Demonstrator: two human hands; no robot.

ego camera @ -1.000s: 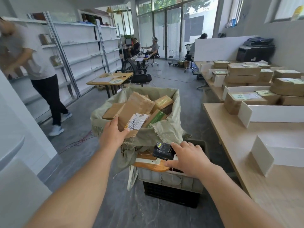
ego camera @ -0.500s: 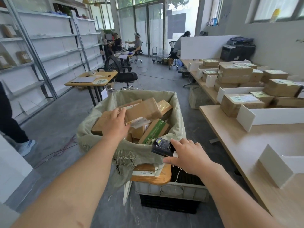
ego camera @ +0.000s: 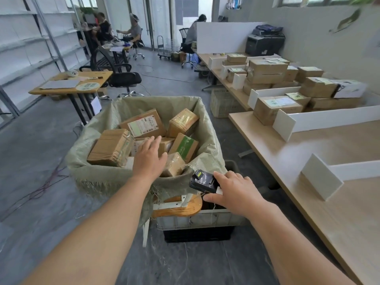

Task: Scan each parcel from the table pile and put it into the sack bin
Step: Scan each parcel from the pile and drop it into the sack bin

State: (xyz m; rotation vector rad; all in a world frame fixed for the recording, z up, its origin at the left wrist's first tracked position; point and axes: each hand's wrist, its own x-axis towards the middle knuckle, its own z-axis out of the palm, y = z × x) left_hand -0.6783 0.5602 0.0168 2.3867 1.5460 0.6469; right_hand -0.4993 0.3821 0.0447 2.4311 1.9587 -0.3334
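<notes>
Grey concrete floor, white shelving (ego camera: 30, 44) along the left wall, ppl seated at the far end by the glass doors. Sack bin (ego camera: 207, 128), a green woven sack w/ its rim folded outward, stands centre frame & holds a heap of brown cardboard parcels (ego camera: 144, 125); one w/ a big white label lies on top at the back, a green-printed one leans at the right side. Left hand (ego camera: 149, 159) is over the near parcels inside the sack, fingers (ego camera: 152, 144) straight & spread wide, holding nothing; can't tell if it touches the boxes below. Right hand (ego camera: 236, 192) is just beside the sack's near-right corner, above a white crate (ego camera: 205, 220), its fingers curled over the near end of a black scanner (ego camera: 202, 181), thumb beneath, gripping it. Long wooden counter (ego camera: 329, 153) runs along the right w/ white dividers (ego camera: 320, 177); parcel pile (ego camera: 275, 105) sits on its far part, well apart from both hands.
</notes>
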